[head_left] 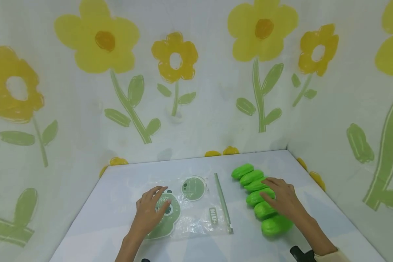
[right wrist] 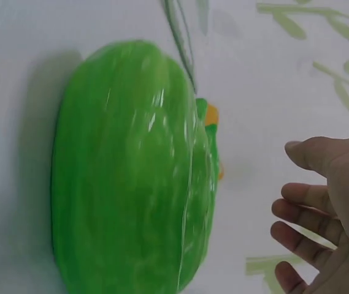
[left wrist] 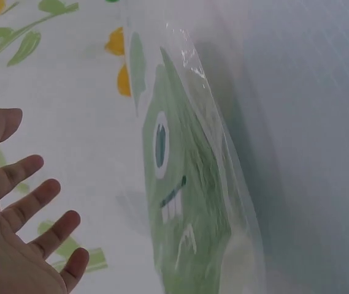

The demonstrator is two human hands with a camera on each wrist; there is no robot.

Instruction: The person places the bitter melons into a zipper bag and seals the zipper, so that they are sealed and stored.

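A clear zip bag (head_left: 199, 214) with green cartoon prints and a green slider strip (head_left: 223, 203) lies flat on the white table. Over its left part hovers my left hand (head_left: 149, 213), fingers spread and holding nothing; the left wrist view shows the bag (left wrist: 189, 184) apart from the fingers. To the right, several bright green, ridged, cucumber-like pieces (head_left: 276, 225) lie in a slanting row. My right hand (head_left: 283, 198) is above the row, fingers loosely bent, partly hiding the middle pieces. In the right wrist view the nearest green piece (right wrist: 122, 171) is apart from that hand (right wrist: 327, 214).
White cloth walls (head_left: 206, 120) with yellow flowers and green stems enclose the table (head_left: 95, 214) at the back and both sides. A black wrist strap (head_left: 302, 254) and a pale sleeve (head_left: 330, 256) show at the right forearm.
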